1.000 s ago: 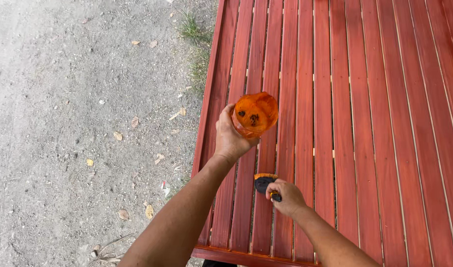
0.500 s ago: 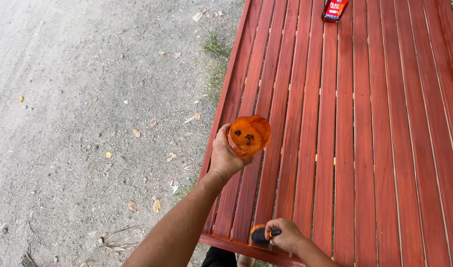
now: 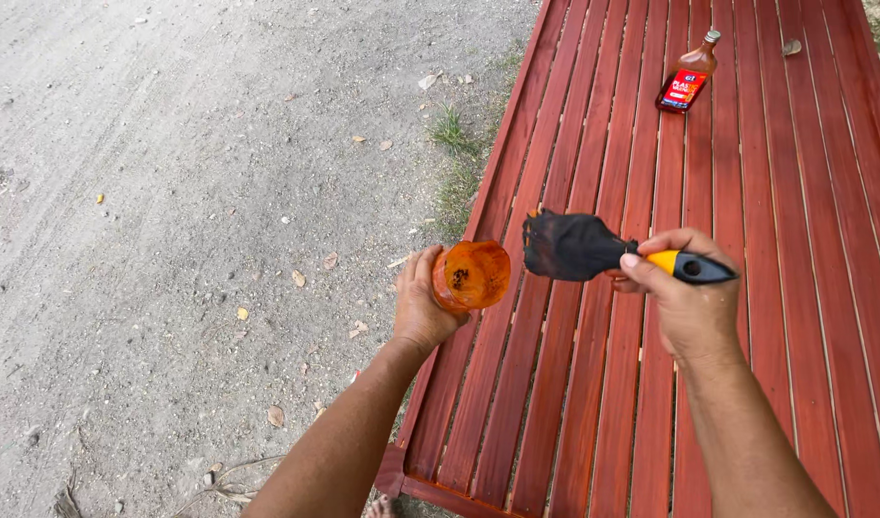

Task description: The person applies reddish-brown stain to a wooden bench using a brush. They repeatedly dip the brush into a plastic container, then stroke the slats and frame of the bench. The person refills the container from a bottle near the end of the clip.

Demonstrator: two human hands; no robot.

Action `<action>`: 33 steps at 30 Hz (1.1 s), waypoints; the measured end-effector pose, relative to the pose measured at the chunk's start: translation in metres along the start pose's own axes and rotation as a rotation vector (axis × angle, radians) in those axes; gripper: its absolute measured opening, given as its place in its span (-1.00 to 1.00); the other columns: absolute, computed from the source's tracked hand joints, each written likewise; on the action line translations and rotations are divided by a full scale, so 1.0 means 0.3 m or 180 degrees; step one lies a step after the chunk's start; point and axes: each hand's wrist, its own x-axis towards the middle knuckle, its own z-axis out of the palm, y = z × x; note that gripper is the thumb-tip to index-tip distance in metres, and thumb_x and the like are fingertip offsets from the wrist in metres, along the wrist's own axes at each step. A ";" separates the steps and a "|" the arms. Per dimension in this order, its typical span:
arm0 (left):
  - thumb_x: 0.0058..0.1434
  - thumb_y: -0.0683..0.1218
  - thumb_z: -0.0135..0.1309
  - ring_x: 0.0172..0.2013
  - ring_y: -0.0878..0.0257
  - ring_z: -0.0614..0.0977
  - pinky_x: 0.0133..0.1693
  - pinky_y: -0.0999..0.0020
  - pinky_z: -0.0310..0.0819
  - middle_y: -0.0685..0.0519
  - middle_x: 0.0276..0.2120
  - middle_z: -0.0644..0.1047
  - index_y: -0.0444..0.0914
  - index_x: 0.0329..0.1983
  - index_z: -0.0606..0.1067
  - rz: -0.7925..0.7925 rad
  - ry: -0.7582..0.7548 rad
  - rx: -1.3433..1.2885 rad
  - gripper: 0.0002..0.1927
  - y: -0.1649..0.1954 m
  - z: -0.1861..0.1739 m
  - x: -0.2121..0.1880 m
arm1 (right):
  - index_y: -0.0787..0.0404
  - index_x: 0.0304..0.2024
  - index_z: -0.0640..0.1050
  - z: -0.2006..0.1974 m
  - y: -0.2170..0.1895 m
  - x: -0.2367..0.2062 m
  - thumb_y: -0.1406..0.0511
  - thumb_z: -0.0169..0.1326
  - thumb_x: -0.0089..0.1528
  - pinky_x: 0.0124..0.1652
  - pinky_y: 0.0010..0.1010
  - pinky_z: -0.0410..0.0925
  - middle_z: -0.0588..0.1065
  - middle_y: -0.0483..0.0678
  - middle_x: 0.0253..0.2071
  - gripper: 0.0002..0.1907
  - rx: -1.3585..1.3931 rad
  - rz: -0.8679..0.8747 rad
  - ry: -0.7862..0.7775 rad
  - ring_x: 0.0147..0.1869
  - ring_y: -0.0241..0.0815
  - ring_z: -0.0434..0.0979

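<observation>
My left hand (image 3: 419, 304) grips a small clear cup (image 3: 471, 275) stained orange inside, tipped so its mouth faces the camera. My right hand (image 3: 685, 299) holds a paintbrush (image 3: 594, 249) by its yellow and black handle; the dark, wet bristles point left, close to the cup's rim but apart from it. Both hands hover over the left part of a red-brown slatted wooden surface (image 3: 747, 192).
A bottle of brownish liquid with a red label (image 3: 688, 77) lies on the slats at the far end. A dry leaf (image 3: 791, 46) rests near it. Gravel ground (image 3: 190, 221) with scattered leaves and a grass tuft (image 3: 454, 129) lies left of the wooden edge.
My right hand has risen from the near edge, bringing the brush up beside the cup. The view has tilted so the far bottle shows more fully.
</observation>
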 end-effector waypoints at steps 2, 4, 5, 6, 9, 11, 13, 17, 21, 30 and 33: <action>-0.30 -0.11 0.50 0.30 -0.08 0.26 0.34 0.09 0.20 -0.04 0.26 0.29 -0.13 0.37 0.22 0.0108 -0.0057 -0.0109 0.11 -0.014 -0.026 0.007 | 0.21 -0.27 0.53 0.071 -0.105 -0.003 0.53 0.25 0.14 -0.17 -0.40 0.59 0.54 -0.14 -0.25 -0.80 -0.0063 -0.0330 -0.0386 -0.19 -0.29 0.64; -0.30 -0.11 0.50 0.30 -0.10 0.27 0.34 0.07 0.20 -0.06 0.25 0.30 -0.14 0.36 0.23 0.0253 -0.0066 -0.0184 0.09 -0.029 -0.053 0.015 | 0.24 -0.31 0.57 0.172 -0.149 -0.017 0.53 0.29 0.11 -0.17 -0.37 0.49 0.56 -0.12 -0.28 -0.82 -0.0871 -0.0514 -0.0957 -0.18 -0.29 0.59; -0.31 -0.10 0.51 0.29 -0.11 0.28 0.33 0.06 0.20 -0.07 0.25 0.31 -0.15 0.35 0.24 0.0351 -0.0041 -0.0197 0.09 -0.035 -0.068 0.023 | 0.26 -0.33 0.60 0.224 -0.157 -0.026 0.53 0.31 0.10 -0.17 -0.36 0.44 0.57 -0.11 -0.30 -0.83 -0.1271 -0.0613 -0.1235 -0.18 -0.29 0.57; -0.31 -0.09 0.51 0.29 -0.11 0.29 0.33 0.04 0.20 -0.08 0.24 0.32 -0.15 0.35 0.25 0.0449 -0.0019 -0.0204 0.09 -0.043 -0.083 0.030 | 0.24 -0.34 0.60 0.282 -0.152 -0.038 0.53 0.30 0.09 -0.17 -0.36 0.45 0.58 -0.12 -0.30 -0.83 -0.1462 -0.0763 -0.1342 -0.18 -0.28 0.59; -0.32 -0.07 0.50 0.26 -0.10 0.33 0.32 0.08 0.27 -0.04 0.23 0.37 -0.14 0.34 0.28 0.0656 -0.0270 -0.0445 0.07 -0.067 -0.126 0.050 | 0.20 -0.34 0.61 0.459 -0.104 -0.098 0.53 0.26 0.04 -0.17 -0.35 0.47 0.59 -0.10 -0.28 -0.80 -0.1991 -0.1281 -0.1458 -0.17 -0.21 0.63; -0.38 -0.06 0.51 0.26 -0.09 0.33 0.30 0.08 0.28 -0.04 0.23 0.36 -0.15 0.33 0.27 0.0549 -0.0339 -0.0549 0.11 -0.089 -0.155 0.059 | 0.18 -0.30 0.61 0.571 -0.069 -0.129 0.54 0.23 -0.02 -0.18 -0.36 0.45 0.58 -0.04 -0.19 -0.73 -0.2321 -0.1786 -0.1346 -0.14 -0.13 0.61; -0.40 -0.05 0.53 0.25 -0.09 0.33 0.29 0.07 0.28 -0.06 0.23 0.36 -0.16 0.32 0.26 0.0503 -0.0299 -0.0527 0.13 -0.142 -0.210 0.062 | 0.16 -0.31 0.61 0.682 -0.038 -0.156 0.52 0.25 -0.01 -0.18 -0.39 0.45 0.58 -0.04 -0.23 -0.75 -0.2331 -0.1733 -0.1215 -0.13 -0.12 0.63; -0.38 -0.01 0.55 0.23 -0.11 0.33 0.29 0.03 0.27 -0.06 0.21 0.34 -0.17 0.35 0.24 0.0552 -0.0485 -0.0308 0.16 -0.260 -0.330 0.083 | 0.16 -0.35 0.61 0.862 0.002 -0.186 0.51 0.24 0.05 -0.20 -0.41 0.45 0.62 -0.08 -0.31 -0.82 -0.2274 -0.0962 -0.1098 -0.21 -0.19 0.68; -0.34 0.02 0.53 0.22 -0.12 0.33 0.30 0.00 0.29 -0.06 0.24 0.33 -0.18 0.41 0.20 0.0730 -0.0563 -0.0234 0.19 -0.370 -0.455 0.104 | 0.16 -0.38 0.62 0.972 -0.002 -0.199 0.44 0.33 0.05 -0.22 -0.40 0.46 0.63 -0.07 -0.38 -0.85 -0.2230 -0.0304 -0.1191 -0.26 -0.17 0.65; -0.42 -0.03 0.50 0.22 -0.09 0.30 0.31 0.05 0.26 -0.07 0.18 0.31 -0.16 0.36 0.23 0.0312 -0.0945 -0.0316 0.17 -0.445 -0.570 0.152 | 0.15 -0.35 0.62 1.128 -0.013 -0.206 0.43 0.30 0.07 -0.20 -0.48 0.44 0.59 -0.20 -0.35 -0.86 -0.2406 -0.0840 -0.0931 -0.25 -0.41 0.58; -0.36 0.00 0.48 0.22 -0.09 0.32 0.31 0.04 0.30 -0.09 0.20 0.32 -0.16 0.37 0.26 0.0500 -0.0678 -0.0497 0.13 -0.463 -0.567 0.158 | 0.15 -0.37 0.62 1.155 0.013 -0.177 0.40 0.34 0.06 -0.21 -0.49 0.44 0.59 -0.22 -0.42 -0.86 -0.2255 -0.0151 -0.1042 -0.27 -0.43 0.55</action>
